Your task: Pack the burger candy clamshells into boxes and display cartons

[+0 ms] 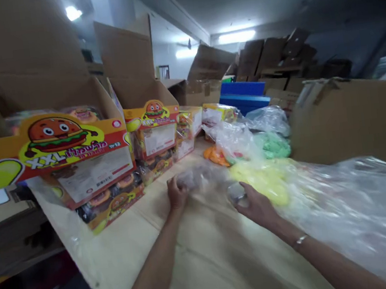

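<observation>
Over the middle of the table, my left hand [177,194] is closed on the near end of a blurred, see-through plastic item [202,177]. My right hand [258,204], with a bracelet at its wrist, curls its fingers round a small clear plastic container [237,193]. Motion blur hides whether the two plastic pieces are joined. Just beyond the right hand lies a bag of yellow pieces [263,183]. Orange pieces [216,155] and a bag of green pieces [273,145] sit farther back.
Burger-printed display boxes [94,175] line the left side of the table [201,265], another box [158,134] behind the first. Clear plastic sheeting [355,209] spreads over the right. A large cardboard carton [352,120] stands at right, blue bins [243,96] at the back.
</observation>
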Demonstrator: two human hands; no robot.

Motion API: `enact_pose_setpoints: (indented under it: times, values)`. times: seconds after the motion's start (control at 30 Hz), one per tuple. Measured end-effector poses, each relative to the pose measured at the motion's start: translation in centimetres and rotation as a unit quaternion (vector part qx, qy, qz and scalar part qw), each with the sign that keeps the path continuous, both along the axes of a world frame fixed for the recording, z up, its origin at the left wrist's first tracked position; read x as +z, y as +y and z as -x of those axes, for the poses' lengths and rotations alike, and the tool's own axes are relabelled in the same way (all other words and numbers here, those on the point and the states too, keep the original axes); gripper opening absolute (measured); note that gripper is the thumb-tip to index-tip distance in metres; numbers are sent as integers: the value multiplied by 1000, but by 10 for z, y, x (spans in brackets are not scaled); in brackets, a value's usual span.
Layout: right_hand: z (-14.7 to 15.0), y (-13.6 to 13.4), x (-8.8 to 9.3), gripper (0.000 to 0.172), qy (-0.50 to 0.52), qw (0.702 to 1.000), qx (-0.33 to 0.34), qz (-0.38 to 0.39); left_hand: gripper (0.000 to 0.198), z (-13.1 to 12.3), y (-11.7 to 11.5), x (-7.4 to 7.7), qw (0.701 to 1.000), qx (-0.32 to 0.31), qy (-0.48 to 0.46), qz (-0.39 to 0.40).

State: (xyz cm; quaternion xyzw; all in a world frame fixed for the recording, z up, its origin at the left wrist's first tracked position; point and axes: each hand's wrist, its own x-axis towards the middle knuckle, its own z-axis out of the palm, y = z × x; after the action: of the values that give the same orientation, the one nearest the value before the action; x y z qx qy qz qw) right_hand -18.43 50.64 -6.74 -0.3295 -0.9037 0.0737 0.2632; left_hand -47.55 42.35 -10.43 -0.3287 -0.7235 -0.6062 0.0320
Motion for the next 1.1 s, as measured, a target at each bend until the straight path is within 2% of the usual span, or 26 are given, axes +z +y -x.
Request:
enact_pose_setpoints:
  times: [0.13,0.2,0.33,0.47,0.53,0.6,0.63,0.67,0.73,0.8,0.83,0.93,1.0,1.07,1.1]
  values:
    - [-118,-82,-2,53,-36,988,149,-4,32,-67,-64,-2,989,18,-149,17]
    - [-174,-122,-3,48,-46,979,197,-4,26,-104,-99,-3,974,16,-223,35]
    - [-267,-176,-4,51,-54,979,197,5,30,-170,-162,6,950,-12,-304,72]
    - [-324,-198,-2,42,-81,982,159,60,54,-213,-206,32,955,-11,-280,97]
    - [-339,-204,-1,41,-83,983,137,89,71,-239,-221,48,982,-11,-163,96]
    - [-348,-210,-1,41,-57,988,99,101,76,-276,-230,61,989,-95,16,109]
    - [-351,-215,-1,41,-33,992,69,102,76,-300,-233,66,972,-167,96,131]
    - [-353,-221,-2,41,-5,994,34,101,77,-326,-234,70,942,-249,153,166]
    - [-355,-236,-6,42,43,994,-42,95,91,-377,-233,74,866,-371,201,269]
    - [-352,-253,-12,44,88,979,-111,146,103,-418,-227,76,804,-407,225,370]
    - [-349,-262,-16,43,118,963,-137,198,103,-431,-224,77,786,-405,232,406]
    - [-335,-283,-29,41,238,876,-169,384,98,-445,-217,80,769,-392,230,449]
    - [-326,-291,-37,47,293,824,-161,458,100,-442,-217,81,773,-400,218,441]
    - [-326,-292,-42,52,316,794,-166,491,105,-437,-222,82,775,-408,213,434]
    - [-330,-290,-44,53,322,794,-178,484,108,-436,-225,83,771,-411,220,433]
